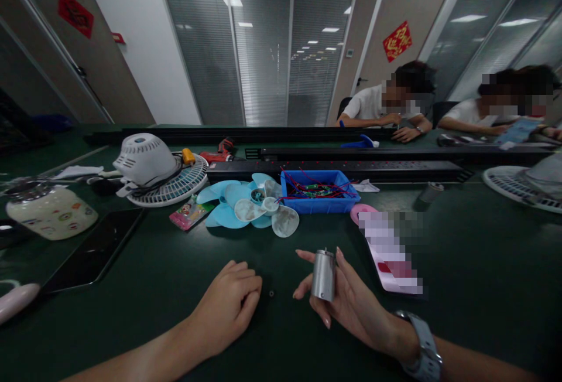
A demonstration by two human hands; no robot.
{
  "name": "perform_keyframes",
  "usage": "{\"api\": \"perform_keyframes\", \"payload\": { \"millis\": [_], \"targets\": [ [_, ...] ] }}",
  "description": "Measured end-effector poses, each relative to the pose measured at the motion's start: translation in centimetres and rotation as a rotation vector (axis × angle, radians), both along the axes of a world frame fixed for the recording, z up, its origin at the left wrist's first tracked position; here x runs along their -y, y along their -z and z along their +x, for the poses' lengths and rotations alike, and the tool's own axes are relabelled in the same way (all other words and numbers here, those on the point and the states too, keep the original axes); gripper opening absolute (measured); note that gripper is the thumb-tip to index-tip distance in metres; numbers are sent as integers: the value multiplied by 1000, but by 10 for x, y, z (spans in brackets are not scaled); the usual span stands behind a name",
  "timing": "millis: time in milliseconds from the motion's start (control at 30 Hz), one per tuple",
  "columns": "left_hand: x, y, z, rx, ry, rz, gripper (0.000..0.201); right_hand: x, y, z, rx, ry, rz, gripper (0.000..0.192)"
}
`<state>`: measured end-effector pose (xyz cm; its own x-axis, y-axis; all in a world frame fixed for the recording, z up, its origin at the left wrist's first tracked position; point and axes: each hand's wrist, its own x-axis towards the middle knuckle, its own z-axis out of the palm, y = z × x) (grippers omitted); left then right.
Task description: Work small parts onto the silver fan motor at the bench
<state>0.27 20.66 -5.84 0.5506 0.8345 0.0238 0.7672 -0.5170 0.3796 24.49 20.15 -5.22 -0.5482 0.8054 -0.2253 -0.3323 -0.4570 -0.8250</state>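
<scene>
Two hands work over the green table (pixel 461 265): the right hand (pixel 346 300) pinches a small silver motor (pixel 324 275) upright in an inspection step, the left hand (pixel 230 306) rests curled, holding nothing visible, near a tiny black screw (pixel 271 293), probably needing picking up next.

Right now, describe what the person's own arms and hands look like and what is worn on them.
Both forearms are bare, with no sleeves in view and no gloves. The left hand wears nothing visible. The right hand has longish fingernails, and its wrist carries a watch with a pale grey band.
</scene>
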Motion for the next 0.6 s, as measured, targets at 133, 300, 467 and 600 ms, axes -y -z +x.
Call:
{"api": "perform_keyframes", "payload": {
  "millis": [133,300,467,600],
  "targets": [
    [1,1,0,7,1,6,27,0,-1,-1,1,-3,7,71],
    [1,2,-1,19,8,13,27,0,-3,1,18,-4,-9,71],
    [1,1,-2,30,10,10,27,1,0,3,27,-14,7,68],
    [2,-1,-2,30,4,7,28,3,5,3,85,2,77,53]
  ]
}}
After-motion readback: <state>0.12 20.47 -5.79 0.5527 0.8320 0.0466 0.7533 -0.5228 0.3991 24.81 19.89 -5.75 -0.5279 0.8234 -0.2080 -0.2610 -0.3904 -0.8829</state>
